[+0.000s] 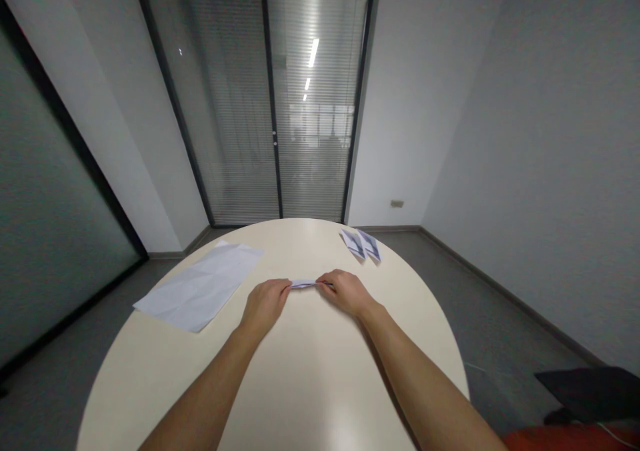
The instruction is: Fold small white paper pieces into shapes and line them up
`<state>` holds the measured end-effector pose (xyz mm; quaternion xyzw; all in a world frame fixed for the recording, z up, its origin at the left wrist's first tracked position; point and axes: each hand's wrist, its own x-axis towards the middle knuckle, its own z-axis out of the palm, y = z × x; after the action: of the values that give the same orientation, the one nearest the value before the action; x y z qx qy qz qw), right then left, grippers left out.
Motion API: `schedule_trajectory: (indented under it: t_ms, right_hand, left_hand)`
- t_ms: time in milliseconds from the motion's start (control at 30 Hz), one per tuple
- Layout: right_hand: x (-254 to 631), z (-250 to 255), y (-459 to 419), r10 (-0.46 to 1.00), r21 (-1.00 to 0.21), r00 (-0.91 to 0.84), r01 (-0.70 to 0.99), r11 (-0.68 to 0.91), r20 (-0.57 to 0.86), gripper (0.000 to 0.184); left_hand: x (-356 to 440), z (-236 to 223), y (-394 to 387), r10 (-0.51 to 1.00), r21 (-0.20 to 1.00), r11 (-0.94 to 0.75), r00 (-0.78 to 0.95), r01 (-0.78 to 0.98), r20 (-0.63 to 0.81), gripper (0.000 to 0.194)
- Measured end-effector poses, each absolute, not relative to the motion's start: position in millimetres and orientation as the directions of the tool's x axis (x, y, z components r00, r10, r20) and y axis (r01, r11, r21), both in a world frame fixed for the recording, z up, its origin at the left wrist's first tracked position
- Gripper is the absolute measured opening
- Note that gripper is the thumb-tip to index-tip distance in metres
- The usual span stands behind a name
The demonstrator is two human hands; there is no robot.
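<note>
Between my two hands, over the middle of the table, stretches a narrow strip of folded white paper point(303, 283). My left hand point(265, 306) pinches its left end, and my right hand point(346, 289) is closed on its right end. Fingers cover both ends of the paper, so its full length is hidden. To the left lies a large creased white sheet point(203, 285), flat and apart from my left hand. Beyond my right hand, two small folded paper pieces point(361, 245) with dark printed or shaded areas sit side by side.
The round cream table point(295, 384) carries all the paper. Behind it stands a glass partition with blinds point(315, 137) in a dark frame. A dark flat object point(590, 391) and something red point(565, 437) are at the lower right, off the table.
</note>
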<state>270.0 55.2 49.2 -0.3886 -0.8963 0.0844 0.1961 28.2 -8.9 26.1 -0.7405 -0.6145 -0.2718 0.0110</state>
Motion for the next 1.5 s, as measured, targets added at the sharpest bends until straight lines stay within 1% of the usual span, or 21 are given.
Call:
schedule_trajectory:
  t_ms: [133, 267, 333, 400, 467, 567, 633, 700, 933, 1100, 1367, 1500]
  right_hand:
    - [273.0, 48.2, 59.2, 0.773, -0.332, -0.538, 0.700, 0.632, 0.335, 0.030]
    - [275.7, 47.1, 62.8, 0.829, -0.383, -0.427, 0.742, 0.550, 0.362, 0.029]
    - [276.3, 48.4, 63.8, 0.853, -0.412, -0.363, 0.759, 0.504, 0.374, 0.027]
    - [277.4, 50.4, 64.6, 0.873, -0.431, -0.297, 0.778, 0.456, 0.388, 0.026]
    - [279.7, 52.1, 65.5, 0.891, -0.424, -0.231, 0.814, 0.397, 0.390, 0.025]
    - [284.2, 53.2, 66.9, 0.916, -0.342, -0.158, 0.893, 0.292, 0.369, 0.026]
    - [285.7, 53.2, 67.1, 0.926, -0.270, -0.153, 0.928, 0.255, 0.346, 0.030]
    - [284.3, 53.0, 66.3, 0.931, -0.218, -0.179, 0.942, 0.255, 0.318, 0.035]
    - [265.9, 50.4, 60.6, 0.970, -0.111, -0.190, 0.972, 0.207, 0.152, 0.038]
    - [258.6, 45.8, 66.2, 0.971, -0.097, -0.208, 0.971, 0.220, 0.119, 0.041]
    - [251.3, 40.3, 93.9, 0.981, -0.101, -0.191, 0.976, 0.194, 0.035, 0.046]
    - [251.2, 39.9, 110.6, 0.982, -0.124, -0.186, 0.974, 0.189, 0.043, 0.046]
  left_hand:
    - [26.0, 25.3, -7.5, 0.886, 0.288, -0.197, 0.045, 0.937, 0.461, 0.035]
    - [21.7, 14.7, -2.3, 0.824, 0.278, -0.195, 0.004, 0.940, 0.567, 0.050]
    - [20.0, 6.0, 0.5, 0.808, 0.274, -0.194, -0.005, 0.942, 0.588, 0.056]
    - [19.5, -3.1, 2.7, 0.819, 0.276, -0.191, -0.002, 0.942, 0.574, 0.058]
    - [20.3, -10.5, 4.1, 0.842, 0.287, -0.178, -0.005, 0.941, 0.539, 0.058]
    - [23.0, -16.1, 4.7, 0.868, 0.296, -0.165, -0.004, 0.941, 0.497, 0.057]
    - [24.9, -16.4, 4.3, 0.876, 0.297, -0.163, -0.001, 0.941, 0.482, 0.055]
    - [26.3, -14.9, 3.5, 0.882, 0.304, -0.152, -0.010, 0.941, 0.471, 0.054]
    - [28.4, -8.6, 0.9, 0.899, 0.315, -0.135, -0.018, 0.939, 0.437, 0.053]
    - [28.4, -6.6, 1.2, 0.917, 0.305, -0.120, -0.013, 0.945, 0.400, 0.053]
    - [30.2, -6.0, 4.8, 0.921, 0.319, -0.112, -0.022, 0.941, 0.388, 0.053]
    - [30.4, -5.1, 7.7, 0.923, 0.294, -0.109, -0.013, 0.950, 0.384, 0.053]
